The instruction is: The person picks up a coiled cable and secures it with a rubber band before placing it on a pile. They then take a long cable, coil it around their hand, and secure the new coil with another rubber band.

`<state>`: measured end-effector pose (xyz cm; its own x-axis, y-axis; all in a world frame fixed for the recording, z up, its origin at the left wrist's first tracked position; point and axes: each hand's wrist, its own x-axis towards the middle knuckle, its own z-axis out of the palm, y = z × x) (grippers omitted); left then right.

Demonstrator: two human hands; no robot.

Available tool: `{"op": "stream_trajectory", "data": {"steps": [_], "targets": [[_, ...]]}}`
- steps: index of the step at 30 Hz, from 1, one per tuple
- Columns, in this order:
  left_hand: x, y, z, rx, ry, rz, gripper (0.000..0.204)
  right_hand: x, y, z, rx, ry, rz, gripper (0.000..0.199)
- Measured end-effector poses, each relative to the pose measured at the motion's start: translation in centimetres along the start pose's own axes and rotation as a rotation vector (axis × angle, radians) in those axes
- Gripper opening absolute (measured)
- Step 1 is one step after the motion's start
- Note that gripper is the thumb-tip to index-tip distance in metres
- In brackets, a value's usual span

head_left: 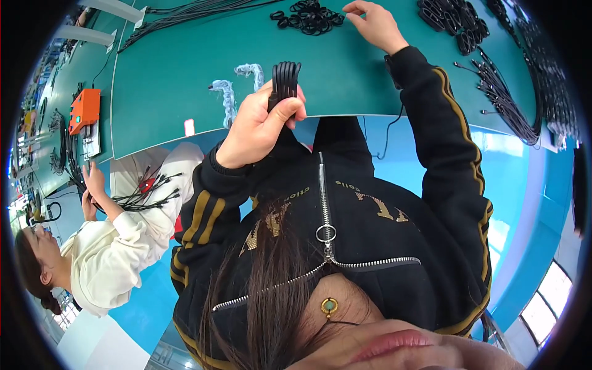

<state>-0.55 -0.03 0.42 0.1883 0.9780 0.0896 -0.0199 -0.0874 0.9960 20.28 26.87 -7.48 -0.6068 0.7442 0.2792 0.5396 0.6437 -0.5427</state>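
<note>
Two hands at work over a green desk (185,68). The left hand (259,126), at about 9 o'clock from picture centre, is clenched round a bundle of black bands (285,80), thumb pressed across the front; the tops of the bands stand upright above the fist, at the near edge of the desk. The right hand (374,24) reaches to 12 o'clock, fingers curled and touching the desk just beside a loose heap of black rings (308,16); whether it already pinches one I cannot tell. Judgement: to do this well, keep the left fist tight so the bundle stays aligned, lift one ring cleanly off the heap's edge, not from the tangle, and bring it to the bundle rather than the reverse. More black loops (453,21) lie at 1 o'clock, cable bundles (502,98) at 2 o'clock. Another person in a white sleeve (117,246) sorts cables at 8 o'clock, by an orange box (84,109).
</note>
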Motion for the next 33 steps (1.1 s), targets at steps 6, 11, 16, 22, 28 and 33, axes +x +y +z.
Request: {"op": "stream_trajectory", "data": {"steps": [6,11,16,22,28,33], "targets": [[-0.2,0.2,-1.0,-0.032,0.036,-0.054,0.017,1.4,-1.3,0.6,-0.231,-0.056,0.191,0.026],[0.4,-0.2,-1.3,-0.080,0.083,-0.066,0.018,1.2,-0.2,-0.1,-0.093,0.045,0.150,0.021],[2.7,-0.3,-1.9,-0.037,0.168,-0.111,0.021,-1.0,-5.0,-0.7,0.162,0.038,0.140,0.016],[6.6,-2.5,-1.3,0.568,0.481,0.109,0.025,-3.2,-14.1,1.3,0.146,0.197,-0.104,0.011],[6.2,-2.7,-0.6,0.709,0.531,0.054,0.025,-4.1,-16.7,1.7,0.159,0.283,-0.182,0.008],[5.0,-2.5,-1.7,0.256,0.475,-0.055,0.026,-5.1,-14.6,0.8,1.220,-0.128,0.235,0.005]]}}
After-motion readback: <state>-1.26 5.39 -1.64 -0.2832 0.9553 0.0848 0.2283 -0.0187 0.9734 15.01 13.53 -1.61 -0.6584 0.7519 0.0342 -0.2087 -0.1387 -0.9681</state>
